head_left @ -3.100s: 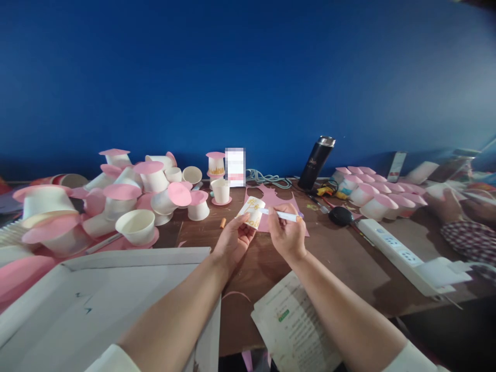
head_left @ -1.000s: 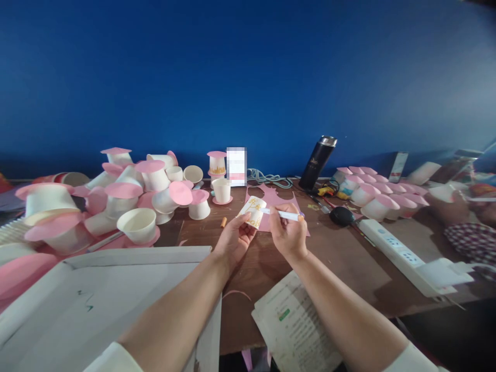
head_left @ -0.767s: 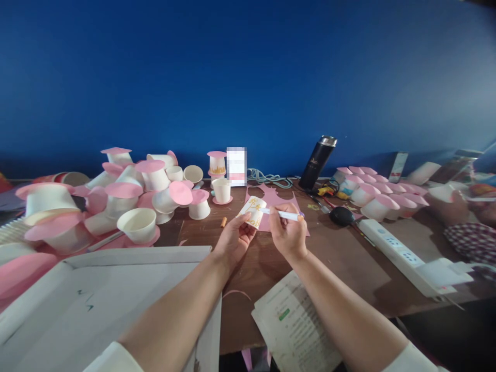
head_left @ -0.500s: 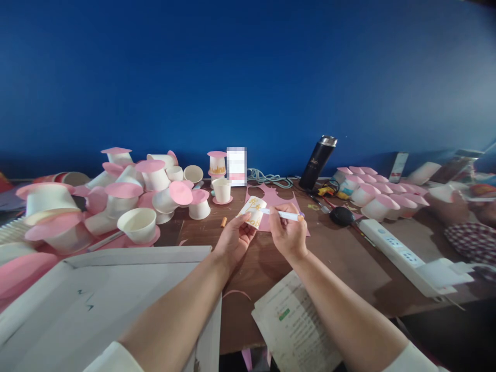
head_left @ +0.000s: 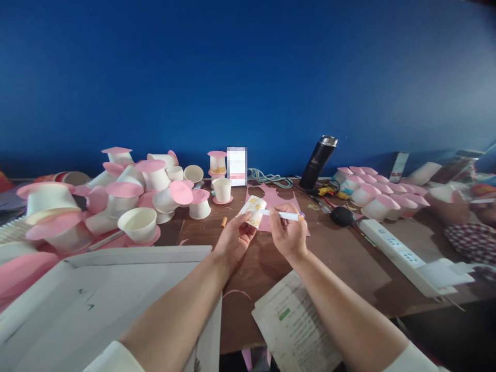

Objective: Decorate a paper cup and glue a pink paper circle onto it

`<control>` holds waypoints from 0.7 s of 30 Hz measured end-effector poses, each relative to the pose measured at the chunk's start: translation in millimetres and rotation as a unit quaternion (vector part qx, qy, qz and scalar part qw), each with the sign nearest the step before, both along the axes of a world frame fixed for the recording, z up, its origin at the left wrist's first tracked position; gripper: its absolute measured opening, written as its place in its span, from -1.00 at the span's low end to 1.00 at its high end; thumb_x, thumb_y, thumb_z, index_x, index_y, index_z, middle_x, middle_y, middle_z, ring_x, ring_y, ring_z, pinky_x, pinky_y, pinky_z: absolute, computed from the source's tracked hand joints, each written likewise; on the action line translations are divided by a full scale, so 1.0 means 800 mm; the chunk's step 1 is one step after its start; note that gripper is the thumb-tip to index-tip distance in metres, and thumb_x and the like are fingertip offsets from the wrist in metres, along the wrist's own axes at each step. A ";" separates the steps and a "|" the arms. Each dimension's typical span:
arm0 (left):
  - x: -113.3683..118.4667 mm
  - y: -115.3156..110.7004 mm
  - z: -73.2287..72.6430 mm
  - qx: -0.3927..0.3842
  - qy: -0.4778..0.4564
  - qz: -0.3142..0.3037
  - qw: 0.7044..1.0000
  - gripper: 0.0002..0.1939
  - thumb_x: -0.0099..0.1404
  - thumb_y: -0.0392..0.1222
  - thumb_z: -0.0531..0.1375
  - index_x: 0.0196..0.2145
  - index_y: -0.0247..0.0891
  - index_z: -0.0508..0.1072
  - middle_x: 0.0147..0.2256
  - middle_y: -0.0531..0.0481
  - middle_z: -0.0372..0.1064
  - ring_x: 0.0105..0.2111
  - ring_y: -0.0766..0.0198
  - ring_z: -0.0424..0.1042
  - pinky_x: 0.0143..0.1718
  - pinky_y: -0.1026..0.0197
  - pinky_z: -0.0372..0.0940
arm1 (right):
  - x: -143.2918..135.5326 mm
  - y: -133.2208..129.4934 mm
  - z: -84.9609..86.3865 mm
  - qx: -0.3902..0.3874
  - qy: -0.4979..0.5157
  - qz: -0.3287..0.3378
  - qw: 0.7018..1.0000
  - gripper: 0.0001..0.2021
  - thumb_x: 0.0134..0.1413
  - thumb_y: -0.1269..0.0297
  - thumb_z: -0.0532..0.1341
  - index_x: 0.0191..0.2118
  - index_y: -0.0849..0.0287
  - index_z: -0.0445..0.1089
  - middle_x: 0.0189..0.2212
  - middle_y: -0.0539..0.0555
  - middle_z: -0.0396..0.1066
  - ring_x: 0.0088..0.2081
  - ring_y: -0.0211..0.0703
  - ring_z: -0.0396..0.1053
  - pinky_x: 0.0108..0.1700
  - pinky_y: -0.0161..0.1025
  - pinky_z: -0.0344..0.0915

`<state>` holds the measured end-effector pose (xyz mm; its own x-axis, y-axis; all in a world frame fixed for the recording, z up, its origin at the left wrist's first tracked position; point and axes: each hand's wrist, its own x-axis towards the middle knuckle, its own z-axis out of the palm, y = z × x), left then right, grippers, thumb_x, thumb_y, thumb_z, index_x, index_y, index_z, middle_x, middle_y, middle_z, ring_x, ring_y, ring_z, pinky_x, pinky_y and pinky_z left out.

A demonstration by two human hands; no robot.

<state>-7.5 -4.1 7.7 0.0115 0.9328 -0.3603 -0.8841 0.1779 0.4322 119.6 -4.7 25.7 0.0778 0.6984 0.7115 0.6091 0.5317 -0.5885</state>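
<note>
My left hand (head_left: 237, 235) is closed around a white paper cup (head_left: 253, 208) that lies tilted above the table, with yellow-gold line drawings on its side. In my right hand (head_left: 290, 232) is a white marker (head_left: 284, 214), its tip at the cup's drawn side. Whether the tip touches the paper is too small to tell. Beneath the cup lies a cut-up sheet of pink paper (head_left: 274, 195). A small orange marker cap (head_left: 224, 222) rests on the table left of my left hand.
Paper cups with pink paper discs (head_left: 124, 190) crowd the left. A white box lid (head_left: 135, 268) and a worn booklet (head_left: 289, 315) lie near me. Behind stand a phone (head_left: 237, 166) and black flask (head_left: 318, 163). Rightward are a power strip (head_left: 391, 243) and a co-worker's checked sleeve (head_left: 470, 243).
Both hands stay almost in place. The gold drawing on the cup shows slightly more toward the marker tip, and the cup seems turned a little.
</note>
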 end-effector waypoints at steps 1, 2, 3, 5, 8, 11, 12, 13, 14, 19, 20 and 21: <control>0.000 0.000 0.000 -0.001 -0.001 -0.001 1.000 -0.83 0.06 -0.46 0.27 -0.34 -0.35 0.45 -0.34 -0.08 0.49 -0.41 0.38 0.45 -0.42 0.40 0.34 | 0.000 0.000 0.000 -0.003 0.001 0.002 1.000 -0.83 0.13 0.24 0.14 -0.44 0.17 0.31 -0.54 0.01 0.39 -0.51 -0.24 0.35 -0.48 -0.35 0.19; 0.000 0.000 0.000 -0.001 -0.002 -0.001 1.000 -0.83 0.06 -0.46 0.27 -0.34 -0.35 0.45 -0.33 -0.08 0.49 -0.40 0.38 0.45 -0.41 0.40 0.35 | 0.000 0.000 0.000 -0.007 0.003 0.005 1.000 -0.84 0.13 0.24 0.13 -0.43 0.17 0.31 -0.54 0.01 0.39 -0.50 -0.24 0.36 -0.48 -0.35 0.19; 0.000 0.000 0.000 0.000 -0.003 -0.002 1.000 -0.82 0.06 -0.46 0.28 -0.33 -0.35 0.45 -0.32 -0.07 0.49 -0.39 0.38 0.45 -0.41 0.40 0.35 | 0.000 0.000 -0.001 -0.011 0.004 0.008 1.000 -0.84 0.13 0.24 0.13 -0.43 0.17 0.31 -0.54 0.02 0.39 -0.50 -0.23 0.36 -0.49 -0.35 0.19; 0.000 0.000 0.000 0.000 -0.005 -0.003 1.000 -0.81 0.05 -0.46 0.28 -0.32 -0.34 0.45 -0.33 -0.07 0.49 -0.40 0.38 0.45 -0.42 0.40 0.34 | 0.001 0.000 -0.002 -0.017 0.008 0.015 1.000 -0.85 0.13 0.24 0.14 -0.41 0.16 0.31 -0.54 0.01 0.39 -0.50 -0.23 0.36 -0.50 -0.36 0.19; 0.000 0.000 -0.001 0.002 -0.006 -0.005 1.000 -0.78 0.05 -0.46 0.28 -0.30 -0.33 0.46 -0.34 -0.06 0.49 -0.41 0.38 0.45 -0.42 0.40 0.34 | 0.001 0.000 -0.003 -0.021 0.013 0.026 0.999 -0.86 0.13 0.24 0.13 -0.40 0.16 0.30 -0.55 0.01 0.39 -0.52 -0.24 0.35 -0.51 -0.36 0.19; 0.000 -0.001 -0.001 0.005 -0.007 -0.003 1.000 -0.76 0.04 -0.46 0.28 -0.29 -0.32 0.46 -0.33 -0.07 0.50 -0.40 0.36 0.46 -0.41 0.39 0.35 | 0.000 0.000 -0.003 -0.021 0.012 0.025 0.999 -0.86 0.13 0.24 0.13 -0.39 0.17 0.31 -0.56 0.00 0.38 -0.52 -0.24 0.35 -0.51 -0.35 0.19; 0.000 -0.001 -0.001 0.006 -0.008 -0.002 1.000 -0.76 0.04 -0.47 0.28 -0.29 -0.32 0.46 -0.33 -0.07 0.50 -0.39 0.36 0.46 -0.41 0.39 0.35 | 0.000 0.000 -0.003 -0.019 0.010 0.021 1.000 -0.86 0.13 0.24 0.13 -0.40 0.17 0.31 -0.56 0.00 0.38 -0.52 -0.24 0.35 -0.51 -0.35 0.19; 0.000 -0.001 -0.001 0.006 -0.008 -0.002 1.000 -0.76 0.04 -0.47 0.28 -0.29 -0.32 0.46 -0.33 -0.07 0.50 -0.39 0.36 0.46 -0.40 0.39 0.35 | 0.000 0.000 -0.002 -0.016 0.008 0.016 1.000 -0.85 0.13 0.24 0.13 -0.40 0.17 0.32 -0.56 0.00 0.38 -0.52 -0.24 0.34 -0.51 -0.35 0.19; 0.000 -0.001 -0.001 0.006 -0.008 -0.003 1.000 -0.77 0.04 -0.47 0.28 -0.30 -0.32 0.46 -0.34 -0.07 0.50 -0.39 0.36 0.46 -0.39 0.39 0.35 | -0.001 0.000 -0.002 -0.012 0.006 0.012 1.000 -0.85 0.13 0.24 0.13 -0.41 0.17 0.32 -0.56 0.00 0.37 -0.53 -0.24 0.34 -0.50 -0.35 0.19; 0.000 -0.001 -0.001 0.004 -0.005 -0.008 1.000 -0.81 0.03 -0.47 0.28 -0.34 -0.33 0.46 -0.34 -0.06 0.50 -0.39 0.38 0.46 -0.40 0.40 0.34 | 0.000 0.001 -0.001 -0.002 -0.003 -0.001 1.000 -0.83 0.13 0.23 0.12 -0.41 0.18 0.34 -0.57 0.00 0.37 -0.53 -0.25 0.32 -0.49 -0.34 0.19; 0.000 -0.001 -0.001 0.004 -0.004 -0.009 1.000 -0.81 0.04 -0.47 0.28 -0.35 -0.34 0.46 -0.34 -0.06 0.50 -0.39 0.38 0.46 -0.40 0.40 0.34 | 0.000 0.001 -0.001 -0.002 -0.004 -0.003 1.000 -0.83 0.13 0.23 0.12 -0.41 0.18 0.34 -0.56 0.01 0.37 -0.53 -0.25 0.32 -0.49 -0.34 0.19; 0.000 -0.001 -0.001 0.004 -0.003 -0.010 1.000 -0.82 0.04 -0.47 0.28 -0.36 -0.34 0.46 -0.34 -0.06 0.50 -0.40 0.38 0.46 -0.40 0.40 0.34 | 0.000 0.001 -0.001 -0.002 -0.004 -0.003 1.000 -0.83 0.13 0.22 0.12 -0.40 0.18 0.34 -0.56 0.01 0.37 -0.53 -0.24 0.33 -0.48 -0.34 0.19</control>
<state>-7.2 -4.6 6.7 0.0318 0.9353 -0.3524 -0.8835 0.1912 0.4277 119.6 -3.6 24.6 0.0765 0.7007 0.7093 0.6176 0.5252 -0.5854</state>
